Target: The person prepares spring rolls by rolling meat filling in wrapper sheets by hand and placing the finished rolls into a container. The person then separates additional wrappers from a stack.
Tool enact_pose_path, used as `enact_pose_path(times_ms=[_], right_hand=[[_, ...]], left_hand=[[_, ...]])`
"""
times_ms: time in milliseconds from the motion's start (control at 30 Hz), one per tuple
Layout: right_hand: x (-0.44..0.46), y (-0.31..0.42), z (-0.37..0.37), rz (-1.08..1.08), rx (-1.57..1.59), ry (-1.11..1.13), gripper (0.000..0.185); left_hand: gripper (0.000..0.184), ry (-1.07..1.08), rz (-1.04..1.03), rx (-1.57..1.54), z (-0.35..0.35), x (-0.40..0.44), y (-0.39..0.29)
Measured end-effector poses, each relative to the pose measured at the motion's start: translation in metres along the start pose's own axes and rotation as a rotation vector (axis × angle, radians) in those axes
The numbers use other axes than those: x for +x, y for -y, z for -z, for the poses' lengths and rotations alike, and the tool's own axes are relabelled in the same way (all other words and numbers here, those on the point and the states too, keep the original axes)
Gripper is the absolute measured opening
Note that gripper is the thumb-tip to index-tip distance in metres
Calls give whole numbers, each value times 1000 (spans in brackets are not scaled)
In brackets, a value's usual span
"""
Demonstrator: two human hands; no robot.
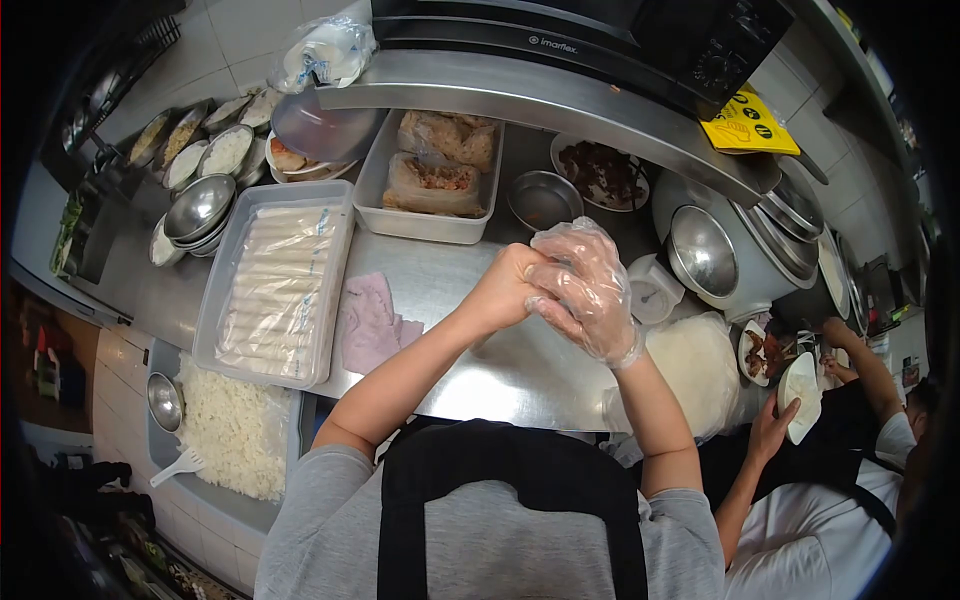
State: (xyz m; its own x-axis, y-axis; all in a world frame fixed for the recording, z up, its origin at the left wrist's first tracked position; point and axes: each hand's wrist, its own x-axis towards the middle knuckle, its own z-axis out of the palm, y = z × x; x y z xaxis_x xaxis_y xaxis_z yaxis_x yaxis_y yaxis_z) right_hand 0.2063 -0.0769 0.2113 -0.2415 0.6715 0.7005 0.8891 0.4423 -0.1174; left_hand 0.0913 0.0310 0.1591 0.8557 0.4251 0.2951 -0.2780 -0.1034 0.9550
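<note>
Head view, landmark: purple cloth on the steel counter; clear plastic glove, well to the cloth's right, worn on the right hand, fingers loosely bent, nothing visible in its grasp; left hand, bare, right of the cloth, curled and touching the glove's finger side; whether it pinches the film, cannot tell; plastic tray of wrapped rolls, just left of the cloth; glove judged very light, limp, slippery, easily torn; best held by the cuff at the wrist, fingertips being likelier to stretch.
</note>
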Motion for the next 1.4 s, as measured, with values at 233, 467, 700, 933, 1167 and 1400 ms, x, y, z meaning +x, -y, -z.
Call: enact_pose_path(times_ms=[233, 467, 700, 933, 1167, 1400], right_hand=[[11, 3, 0, 17, -193, 114, 30], [27, 18, -9, -216, -228, 174, 34], [20, -23, -23, -509, 800, 129, 40], [20, -21, -20, -345, 1035, -153, 31], [36, -15, -17, 170, 194, 102, 32], [-2, -19, -68, -533, 1527, 184, 68]], left_hand=[[9, -62, -183, 58, 1, 6, 6], [13, -203, -147, 190, 13, 16, 18], [17, -472, -192, 440, 12, 6, 9], [11, -193, -52, 91, 22, -12, -22], [17, -106, -41, -202, 14, -19, -15], [24, -54, -177, -691, 64, -24, -22]])
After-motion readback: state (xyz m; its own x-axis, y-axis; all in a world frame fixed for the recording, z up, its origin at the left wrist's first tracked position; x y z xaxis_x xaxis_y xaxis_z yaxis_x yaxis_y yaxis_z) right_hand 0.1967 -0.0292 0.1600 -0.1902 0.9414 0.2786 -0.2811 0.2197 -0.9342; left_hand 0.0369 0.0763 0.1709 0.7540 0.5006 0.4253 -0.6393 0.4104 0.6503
